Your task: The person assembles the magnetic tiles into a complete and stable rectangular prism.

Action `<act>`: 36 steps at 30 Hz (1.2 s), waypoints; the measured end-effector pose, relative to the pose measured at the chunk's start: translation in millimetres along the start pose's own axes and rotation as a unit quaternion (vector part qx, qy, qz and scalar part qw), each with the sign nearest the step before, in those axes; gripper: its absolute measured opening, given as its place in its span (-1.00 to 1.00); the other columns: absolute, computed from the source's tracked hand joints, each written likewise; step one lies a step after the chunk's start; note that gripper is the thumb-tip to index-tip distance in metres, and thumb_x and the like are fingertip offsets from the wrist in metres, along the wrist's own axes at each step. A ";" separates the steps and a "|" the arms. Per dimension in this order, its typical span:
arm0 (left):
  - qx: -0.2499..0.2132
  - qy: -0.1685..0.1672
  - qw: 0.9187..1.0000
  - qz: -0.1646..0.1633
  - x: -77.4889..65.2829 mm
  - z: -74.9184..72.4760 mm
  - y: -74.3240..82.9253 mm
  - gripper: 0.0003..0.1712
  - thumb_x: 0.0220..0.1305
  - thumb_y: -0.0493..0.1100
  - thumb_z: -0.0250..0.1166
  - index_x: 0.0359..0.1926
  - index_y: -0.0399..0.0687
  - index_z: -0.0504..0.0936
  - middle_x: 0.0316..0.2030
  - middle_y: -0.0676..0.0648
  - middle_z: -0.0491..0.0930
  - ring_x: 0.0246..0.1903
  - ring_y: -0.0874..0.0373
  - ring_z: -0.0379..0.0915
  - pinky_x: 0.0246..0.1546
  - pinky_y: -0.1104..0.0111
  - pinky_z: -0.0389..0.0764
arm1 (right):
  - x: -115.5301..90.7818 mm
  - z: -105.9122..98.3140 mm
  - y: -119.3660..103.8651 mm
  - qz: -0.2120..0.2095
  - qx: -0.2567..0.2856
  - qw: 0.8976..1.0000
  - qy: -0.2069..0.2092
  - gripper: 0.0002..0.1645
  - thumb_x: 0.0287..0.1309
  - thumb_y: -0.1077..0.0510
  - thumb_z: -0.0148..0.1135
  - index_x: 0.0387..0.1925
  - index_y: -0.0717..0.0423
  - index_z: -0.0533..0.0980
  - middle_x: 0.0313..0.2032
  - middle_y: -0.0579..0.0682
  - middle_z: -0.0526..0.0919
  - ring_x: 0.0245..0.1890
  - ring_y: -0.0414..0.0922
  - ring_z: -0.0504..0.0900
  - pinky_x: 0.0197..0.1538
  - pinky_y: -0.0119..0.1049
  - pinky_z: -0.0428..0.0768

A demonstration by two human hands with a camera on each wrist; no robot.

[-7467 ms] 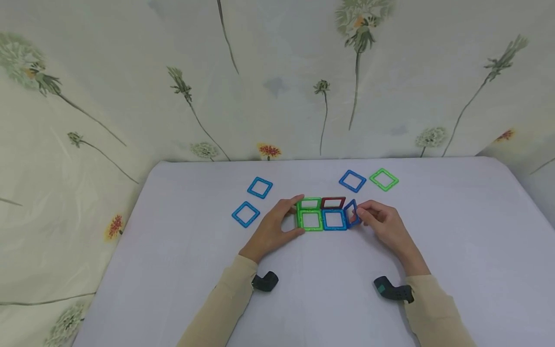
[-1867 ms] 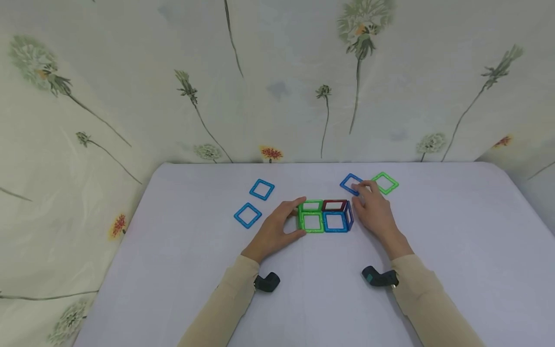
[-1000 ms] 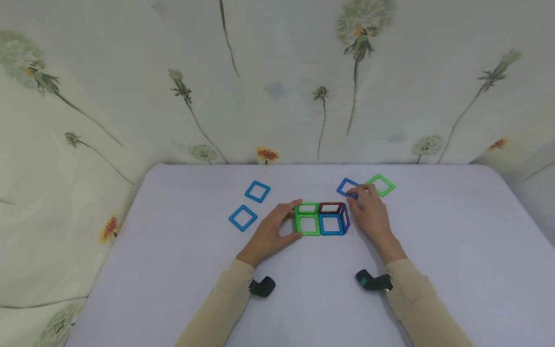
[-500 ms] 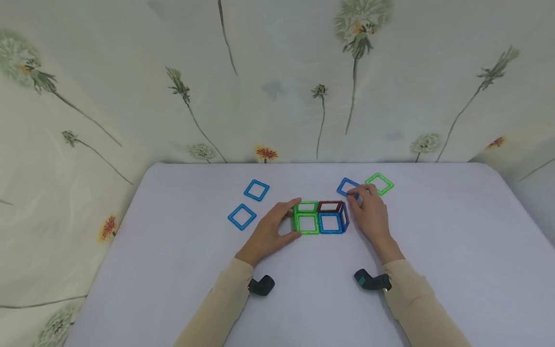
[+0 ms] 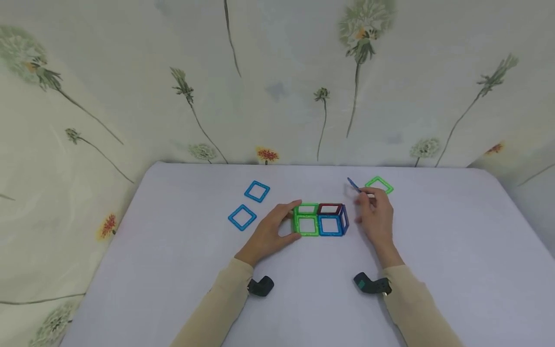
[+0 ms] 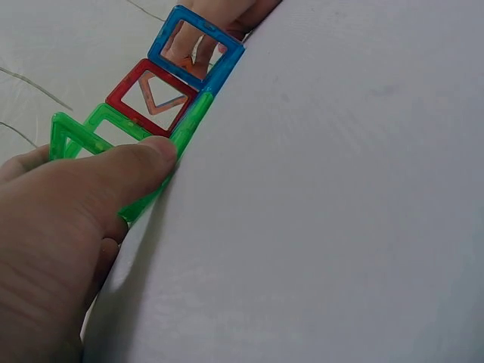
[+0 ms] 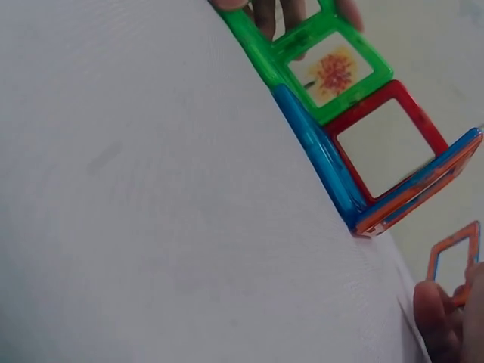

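Note:
In the head view, a row of joined magnetic tiles stands at the table's middle. Two lie flat, a green base tile (image 5: 308, 234) beside a blue base tile (image 5: 331, 234). Behind them rise green and red tiles (image 7: 431, 125), and an upright blue tile (image 5: 347, 221) closes the right end. My left hand (image 5: 270, 233) grips the green left end, thumb in front and fingers behind. Right of the row, my right hand (image 5: 378, 219) pinches a lifted magnetic tile (image 5: 353, 184), blue seen edge-on; the right wrist view shows its orange side.
Two loose blue tiles, a farther one (image 5: 253, 198) and a nearer one (image 5: 249, 223), lie left of the row. A green tile (image 5: 385, 181) lies behind my right hand, partly covered by it. The white table (image 5: 312, 289) ends at a flower-patterned backdrop (image 5: 282, 120).
My right hand let go of the blue tile at the row's right end, reached to the loose blue tile at the back and lifted it off the table. My left hand kept its grip.

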State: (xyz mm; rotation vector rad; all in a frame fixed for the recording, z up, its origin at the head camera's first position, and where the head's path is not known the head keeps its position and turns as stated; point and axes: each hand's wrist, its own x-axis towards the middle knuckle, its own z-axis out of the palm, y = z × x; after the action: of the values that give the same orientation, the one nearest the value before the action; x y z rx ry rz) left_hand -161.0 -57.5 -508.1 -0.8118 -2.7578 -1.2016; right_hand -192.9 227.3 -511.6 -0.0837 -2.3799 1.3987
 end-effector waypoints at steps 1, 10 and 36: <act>0.000 0.000 1.000 -0.001 -0.3 0.5 0.2 0.03 0.07 -0.04 0.42 0.42 0.51 -0.02 0.16 0.18 0.37 0.08 0.32 0.36 0.19 0.41 0.45 | -0.8 -1.0 0.3 0.014 0.014 1.000 0.003 -0.67 0.36 -0.03 -0.01 0.03 0.02 0.44 -0.14 0.03 0.56 -0.52 -0.26 0.56 -0.63 -0.39 0.56; 0.005 0.004 1.000 0.004 -1.2 3.6 1.1 0.03 0.06 -0.04 0.42 0.42 0.49 -0.01 0.17 0.16 0.37 0.09 0.31 0.37 0.18 0.40 0.46 | -5.4 -13.2 -14.3 0.054 0.163 0.984 0.053 -0.69 0.31 0.13 0.07 -0.01 0.25 0.46 -0.36 0.08 0.69 -0.56 -0.19 0.63 -0.63 -0.40 0.56; 0.014 -0.003 1.000 -0.009 -0.3 1.5 -1.1 0.05 0.06 -0.04 0.42 0.40 0.57 -0.05 0.18 0.18 0.35 0.09 0.32 0.36 0.18 0.41 0.46 | -9.6 -13.1 -22.8 0.089 0.291 0.949 0.077 -0.66 0.23 0.04 0.18 -0.07 0.19 0.52 -0.23 0.12 0.61 -0.37 -0.20 0.57 -0.51 -0.52 0.58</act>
State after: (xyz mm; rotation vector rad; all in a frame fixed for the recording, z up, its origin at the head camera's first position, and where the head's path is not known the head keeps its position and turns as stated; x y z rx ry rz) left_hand -160.9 -57.3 -509.9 -0.7920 -2.7852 -1.1638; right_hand -176.3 224.5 -489.3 -0.2418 -1.7845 2.0386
